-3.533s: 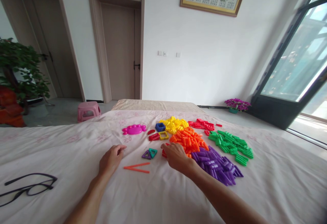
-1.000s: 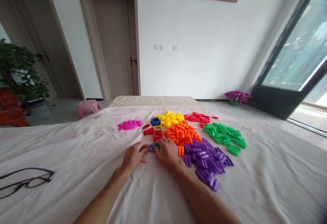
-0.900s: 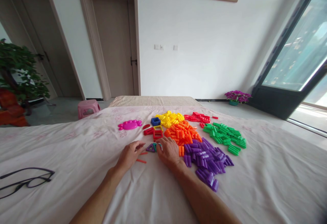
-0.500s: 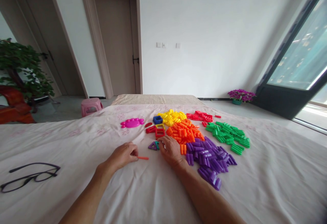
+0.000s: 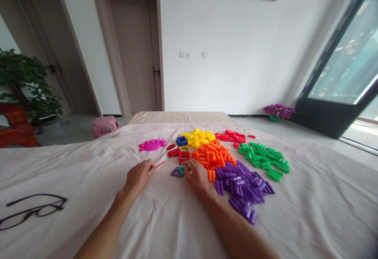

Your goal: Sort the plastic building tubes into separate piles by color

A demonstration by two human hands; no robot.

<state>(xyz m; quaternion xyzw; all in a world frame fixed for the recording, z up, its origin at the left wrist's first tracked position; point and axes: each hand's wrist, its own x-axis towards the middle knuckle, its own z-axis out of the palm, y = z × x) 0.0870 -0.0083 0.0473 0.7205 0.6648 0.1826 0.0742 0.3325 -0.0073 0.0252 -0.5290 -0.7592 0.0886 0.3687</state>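
Eyeglasses [image 5: 33, 211]: on the cloth [image 5: 165, 223], well to the left of the left hand [image 5: 141, 174]. Left hand: thumb and fingers closed narrowly on the near end of an orange stick [image 5: 160, 164]; the free end projects forward and to the right of this grip. Magenta piece [image 5: 152, 145]: beyond the left grip, apart from it. Purple triangle [image 5: 176, 176] and teal triangle [image 5: 181, 171]: side by side between the left grip and the right hand [image 5: 196, 175], purple on the left. Red square frame [image 5: 184, 160]: just beyond the right grip. Right hand: fingers curled narrowly at the teal triangle; whether they grasp it cannot be determined. Orange blocks [image 5: 213, 154]: beyond and right of this grip. Purple blocks [image 5: 243, 186]: to its right.
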